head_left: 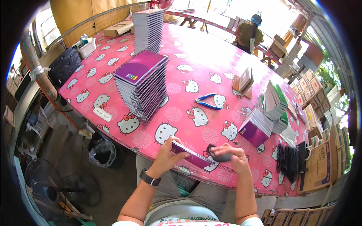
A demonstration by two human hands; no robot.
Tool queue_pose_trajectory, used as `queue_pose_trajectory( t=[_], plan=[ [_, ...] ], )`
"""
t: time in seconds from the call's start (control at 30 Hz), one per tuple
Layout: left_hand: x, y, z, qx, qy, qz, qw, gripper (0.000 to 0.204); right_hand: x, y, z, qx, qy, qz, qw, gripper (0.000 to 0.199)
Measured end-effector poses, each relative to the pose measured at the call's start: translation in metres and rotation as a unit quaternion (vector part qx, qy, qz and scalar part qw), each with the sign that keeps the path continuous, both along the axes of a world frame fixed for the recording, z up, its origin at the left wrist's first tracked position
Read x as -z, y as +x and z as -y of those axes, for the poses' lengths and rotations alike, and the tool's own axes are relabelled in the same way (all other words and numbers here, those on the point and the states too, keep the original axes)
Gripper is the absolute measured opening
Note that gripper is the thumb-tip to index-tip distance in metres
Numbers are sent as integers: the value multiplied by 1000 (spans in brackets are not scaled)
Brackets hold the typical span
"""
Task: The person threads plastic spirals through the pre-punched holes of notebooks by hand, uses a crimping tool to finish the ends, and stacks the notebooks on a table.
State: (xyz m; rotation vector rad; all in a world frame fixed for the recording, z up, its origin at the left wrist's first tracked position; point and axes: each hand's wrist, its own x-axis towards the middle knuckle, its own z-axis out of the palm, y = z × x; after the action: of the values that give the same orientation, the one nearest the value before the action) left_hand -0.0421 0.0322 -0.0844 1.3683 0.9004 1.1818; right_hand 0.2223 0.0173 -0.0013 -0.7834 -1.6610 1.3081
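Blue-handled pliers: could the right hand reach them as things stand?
Probably yes: nothing stands between the right hand and the pliers, though it holds a blurred dark object that may need setting down.

The head camera, the left one of a pair, is worn on the person's head and looks down and forward over the table [181, 116]. Its picture is upright and very wide, so straight edges bend toward the dark, round border. The forearms [245, 192] enter from below, beside the lap [164, 194]. The left hand [164, 160] and the right hand [235, 158] are rather near to the lens, while a co-worker [248, 36] appears small, far behind.
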Motion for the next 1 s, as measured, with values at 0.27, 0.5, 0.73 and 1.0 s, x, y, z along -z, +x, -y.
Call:
queue_pose_trajectory(
  t=[0.27, 0.5, 0.73, 1.0],
  plan=[
    [1, -1, -7, 16, 80, 9, 997, 38, -6, -10, -11, -92, -20, -48, 994, 39],
    [-1, -2, -8, 24, 88, 9, 996, 39, -9, -19, -16, -64, -16, -1, 998, 43],
    [1, -2, -6, 17, 103, -14, 994, 39, 8, -15, -21, 231, 263, 474, 808, 47],
    [-38, 21, 5, 12, 203, -82, 976, 36, -45, -80, 48, 96, 233, 432, 866, 84]
  ],
)
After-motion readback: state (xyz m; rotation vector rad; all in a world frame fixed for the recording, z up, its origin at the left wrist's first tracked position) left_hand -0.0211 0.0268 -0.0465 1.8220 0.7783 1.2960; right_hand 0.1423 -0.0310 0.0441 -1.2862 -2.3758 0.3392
